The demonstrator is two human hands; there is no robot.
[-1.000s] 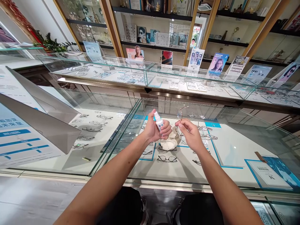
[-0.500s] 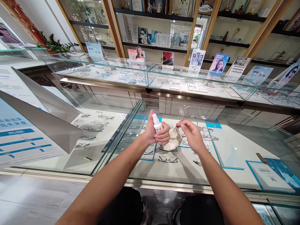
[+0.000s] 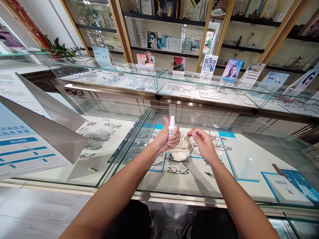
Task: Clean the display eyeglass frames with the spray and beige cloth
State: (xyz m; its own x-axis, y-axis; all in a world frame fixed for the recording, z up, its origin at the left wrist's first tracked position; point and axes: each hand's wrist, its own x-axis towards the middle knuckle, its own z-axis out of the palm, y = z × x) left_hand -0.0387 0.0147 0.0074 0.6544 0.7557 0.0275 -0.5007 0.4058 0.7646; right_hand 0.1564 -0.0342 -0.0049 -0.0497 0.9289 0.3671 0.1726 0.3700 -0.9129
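My left hand (image 3: 167,135) is wrapped round a small white spray bottle (image 3: 171,131) with a white cap and a printed label. The bottle stands nearly upright and my thumb is raised behind it. Just to the right, my right hand (image 3: 202,142) pinches a thin-rimmed pair of glasses (image 3: 192,122); one round lens shows above the fingers, the rest is partly covered. Below and between both hands lies a crumpled cream cloth (image 3: 181,153) on the glass counter top.
Under the glass of the display case (image 3: 209,196) lie several eyeglass frames (image 3: 178,170). Folded card signs (image 3: 27,139) stand close on the left. A second glass counter (image 3: 159,71) runs across the back, with upright posters (image 3: 208,67) on it and shelves behind.
My left hand has turned the spray bottle from a leftward tilt to almost upright and shifted it slightly right. My right hand and the glasses have hardly moved.
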